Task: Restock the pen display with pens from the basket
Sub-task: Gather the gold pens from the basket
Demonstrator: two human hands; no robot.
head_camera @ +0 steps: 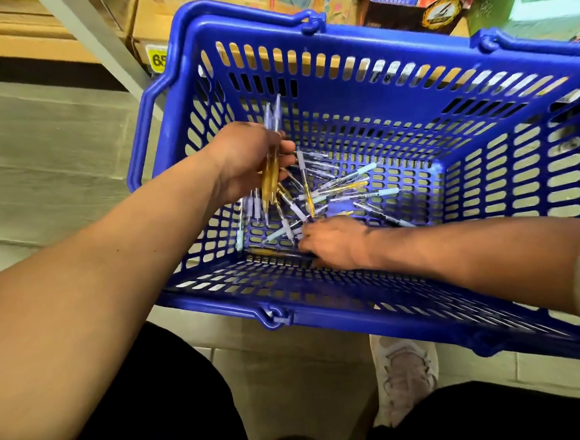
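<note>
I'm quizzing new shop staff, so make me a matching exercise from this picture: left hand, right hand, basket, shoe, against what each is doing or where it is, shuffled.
1 left hand
2 right hand
3 basket
4 shoe

A on the floor tiles
B grips a bunch of pens
C reaches among loose pens
D blue, slotted walls

Pairs: 1-B, 2-C, 3-D, 4-A
</note>
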